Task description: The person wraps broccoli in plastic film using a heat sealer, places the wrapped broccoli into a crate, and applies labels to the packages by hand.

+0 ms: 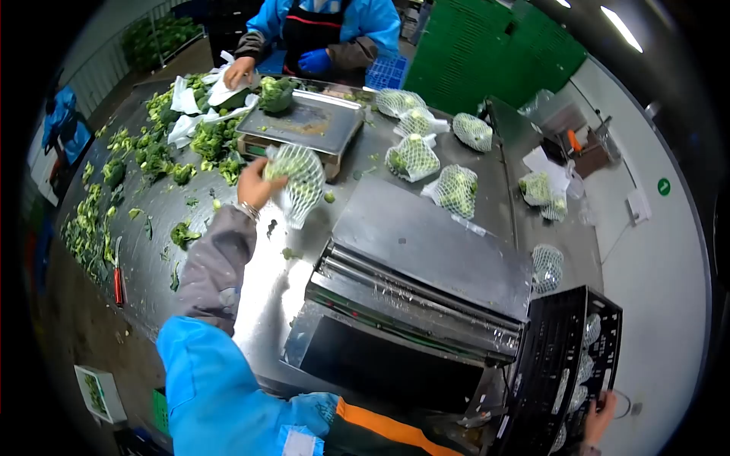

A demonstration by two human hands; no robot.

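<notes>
My left hand [257,184] is closed on a head of broccoli in a white foam net [298,182], held above the steel table just in front of a weighing scale [315,125]. Bare broccoli [276,94] rests on the scale's left side. My right hand [600,418] is at the lower right, its fingers curled at the outer rim of a black crate [546,357]. Several netted heads [584,368] lie inside that crate. A flat metal wrapping machine [426,251] stands between my hands.
Trimmed broccoli [209,140] and scraps cover the table's left part, with a red-handled knife [118,285] at its edge. Several netted heads [412,157] lie beyond the machine. Across the table, a co-worker's hand [239,72] touches white netting. Green crates [487,53] stand behind.
</notes>
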